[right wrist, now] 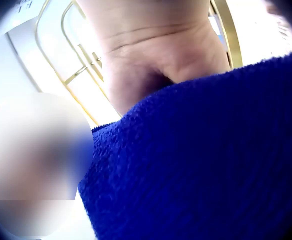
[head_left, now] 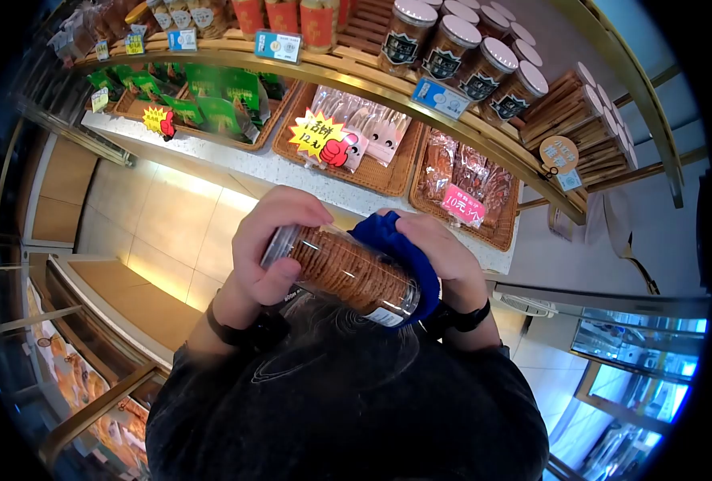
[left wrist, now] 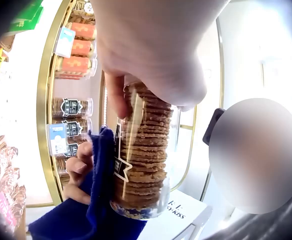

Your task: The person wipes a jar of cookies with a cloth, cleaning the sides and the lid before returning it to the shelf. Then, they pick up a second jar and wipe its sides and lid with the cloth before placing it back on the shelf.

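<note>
Left hand point(head_left: 264, 248): fingers curled round the clear end of a jar of stacked brown crisps point(head_left: 348, 268), thumb on the near side, fingertips over the far side. Jar lies between the two hands, off the surface point(head_left: 248, 170), on the person's side of its front edge; tilted in head view, left end higher in the frame, small-labelled end lower right. Blue cloth point(head_left: 420, 272) next, wrapped over that right end and touching the jar's side. Right hand point(head_left: 444, 244) grips the cloth, fingers bent behind it in left wrist view, cloth between them and the jar; the right wrist view is mostly cloth, so the fingertips are hidden there.

Edges and room, left to right. Glass case point(head_left: 75, 377) at far left, well apart from the hands. Open floor point(head_left: 167, 208) between it and the surface's front edge, bare beside the left hand. Green packets point(head_left: 223, 96) towards the surface's left end, in a basket. Middle basket point(head_left: 392, 180) ahead of the jar, near the front edge. Right basket point(head_left: 496, 234) at the surface's right end, just beyond the right hand. Lidded jars point(head_left: 444, 60) on the gold-edged shelf behind, well apart from the hands.
</note>
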Demonstrator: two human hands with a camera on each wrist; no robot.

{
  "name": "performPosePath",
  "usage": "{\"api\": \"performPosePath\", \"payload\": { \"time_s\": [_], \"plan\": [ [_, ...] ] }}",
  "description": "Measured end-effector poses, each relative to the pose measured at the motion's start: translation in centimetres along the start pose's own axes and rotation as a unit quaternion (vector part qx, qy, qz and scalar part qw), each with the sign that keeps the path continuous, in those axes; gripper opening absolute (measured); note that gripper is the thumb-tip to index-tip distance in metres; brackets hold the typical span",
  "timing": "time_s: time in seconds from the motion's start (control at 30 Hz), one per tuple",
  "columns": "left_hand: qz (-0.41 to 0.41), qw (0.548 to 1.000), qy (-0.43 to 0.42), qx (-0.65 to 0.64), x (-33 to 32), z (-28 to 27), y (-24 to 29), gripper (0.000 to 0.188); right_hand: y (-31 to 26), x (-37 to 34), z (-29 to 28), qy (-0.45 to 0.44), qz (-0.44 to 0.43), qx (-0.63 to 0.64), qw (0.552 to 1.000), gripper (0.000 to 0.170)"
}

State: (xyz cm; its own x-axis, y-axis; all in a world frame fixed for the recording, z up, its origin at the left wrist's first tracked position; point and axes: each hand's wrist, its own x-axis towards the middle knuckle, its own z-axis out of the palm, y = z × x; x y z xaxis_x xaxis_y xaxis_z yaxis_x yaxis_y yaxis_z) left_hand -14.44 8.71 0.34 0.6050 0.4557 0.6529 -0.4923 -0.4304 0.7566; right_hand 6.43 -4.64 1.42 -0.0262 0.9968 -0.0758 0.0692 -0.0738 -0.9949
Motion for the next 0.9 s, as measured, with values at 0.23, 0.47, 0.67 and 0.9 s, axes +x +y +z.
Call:
{"api": "performPosePath", "payload": {
  "time_s": [0.23, 0.47, 0.67, 0.9],
  "plan": [
    [-0.086, 0.984, -0.032, -0.153, 0.5, 0.0, -0.1, 0.052, 1.6, -1.0, 3.0, 0.188, -0.060, 0.307, 0.931, 0.049],
    [-0.230, 0.919, -0.061, -0.314, 1.4, 1.0, 0.1, 0.062, -0.4, -0.8, 2.7, -0.019, -0.294, -0.044, 0.955, 0.037],
    [-0.236, 0.901, -0.102, -0.348, 1.6, -0.4, -0.9, 0.059, -1.4, -1.5, 3.2, -0.122, -0.414, -0.108, 0.895, 0.033],
    [-0.273, 0.884, -0.133, -0.355, 1.6, 1.6, 1.1, 0.055, -2.2, -0.5, 3.6, 0.045, -0.391, -0.266, 0.880, 0.043]
  ]
}}
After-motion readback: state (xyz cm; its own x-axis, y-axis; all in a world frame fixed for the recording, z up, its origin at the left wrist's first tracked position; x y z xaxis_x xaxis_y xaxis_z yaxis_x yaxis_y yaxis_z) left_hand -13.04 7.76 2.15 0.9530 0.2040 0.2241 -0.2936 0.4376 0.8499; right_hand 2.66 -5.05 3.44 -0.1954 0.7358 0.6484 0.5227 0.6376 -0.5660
